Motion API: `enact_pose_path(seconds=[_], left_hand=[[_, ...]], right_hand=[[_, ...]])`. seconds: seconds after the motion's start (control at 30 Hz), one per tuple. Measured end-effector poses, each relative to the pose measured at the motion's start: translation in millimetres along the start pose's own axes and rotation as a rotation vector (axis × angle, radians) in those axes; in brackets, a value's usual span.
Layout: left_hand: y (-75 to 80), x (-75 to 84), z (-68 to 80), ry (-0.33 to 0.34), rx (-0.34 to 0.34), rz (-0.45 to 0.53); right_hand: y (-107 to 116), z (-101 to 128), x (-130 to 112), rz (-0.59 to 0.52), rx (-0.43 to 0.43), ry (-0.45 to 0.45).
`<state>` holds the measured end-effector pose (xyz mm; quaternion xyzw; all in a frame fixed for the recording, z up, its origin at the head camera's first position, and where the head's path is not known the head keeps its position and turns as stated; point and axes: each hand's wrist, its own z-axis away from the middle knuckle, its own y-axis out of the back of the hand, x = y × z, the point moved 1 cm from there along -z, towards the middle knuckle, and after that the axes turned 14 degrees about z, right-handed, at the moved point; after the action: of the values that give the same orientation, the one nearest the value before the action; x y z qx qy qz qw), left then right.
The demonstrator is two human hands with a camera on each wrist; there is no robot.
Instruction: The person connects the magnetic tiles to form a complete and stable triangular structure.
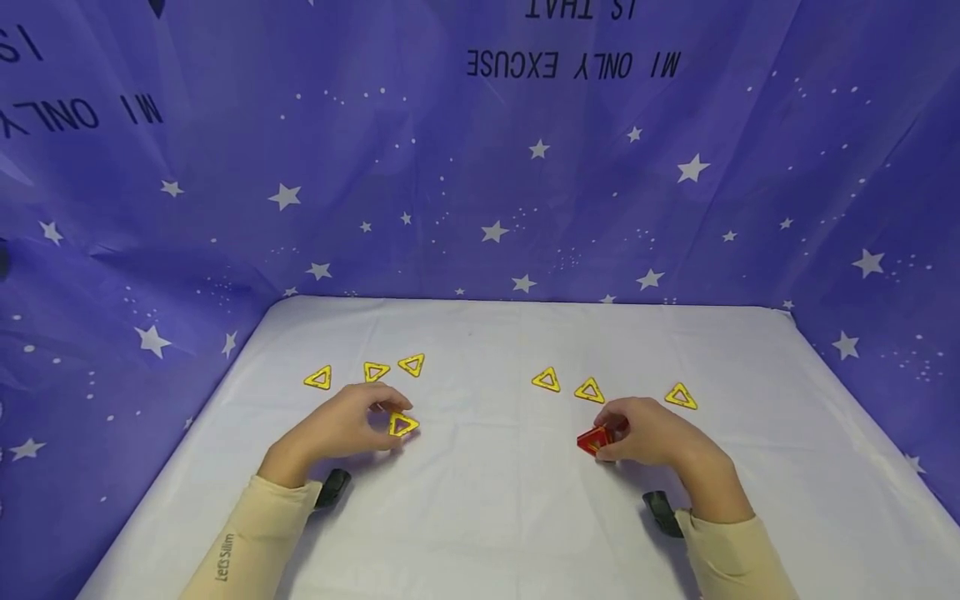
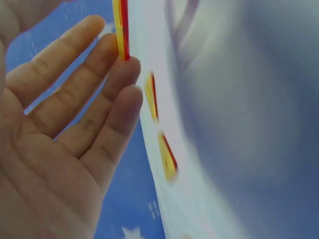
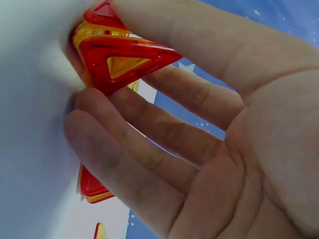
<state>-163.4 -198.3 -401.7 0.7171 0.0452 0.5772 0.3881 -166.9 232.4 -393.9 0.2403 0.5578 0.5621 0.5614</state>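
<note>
The red triangle stack (image 1: 595, 441) is a small bundle of flat, open-centred triangular tiles, red frames with yellow showing between them, lying on the white table (image 1: 480, 517) toward its right front part. The right hand (image 1: 651, 433) curls its fingers and thumb round it. Toward the left front, the left hand (image 1: 341, 425) pinches one yellow triangle (image 1: 402, 425) at its fingertips. Six more yellow triangles lie flat behind the hands, three left (image 1: 376, 371), three right (image 1: 589, 390).

tabletop (image 1: 495, 517): white cloth | yellow triangles: three left of red triangle (image 1: 594, 440), near far edge | three just behind it
</note>
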Motion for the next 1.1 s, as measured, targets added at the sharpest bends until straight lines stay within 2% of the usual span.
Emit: enact_pose_path(seconds=[0.27,0.43,0.63,0.9,0.97,1.1], left_hand=[[-34.8,28.7,-40.3,-0.057,-0.106,0.045],[-58.4,43.8,-58.1,-0.077,-0.173,0.046],[-85.5,56.9,-71.3,-0.108,-0.268,0.009],[-104.2,65.1,-84.9,-0.166,-0.288,-0.004],[-105.8,64.6,-85.3,-0.159,-0.29,-0.007],[-104.8,61.9,-84.0,-0.13,-0.274,-0.001]], right_hand=[[3,2,6,0.013,0.0,-0.019],[7,4,8,0.029,-0.009,-0.052],[9,6,11,0.033,-0.024,-0.096],[15,9,12,0.033,-0.007,-0.08],[18,10,11,0.025,0.022,-0.068],[24,10,8,0.006,0.137,-0.063]])
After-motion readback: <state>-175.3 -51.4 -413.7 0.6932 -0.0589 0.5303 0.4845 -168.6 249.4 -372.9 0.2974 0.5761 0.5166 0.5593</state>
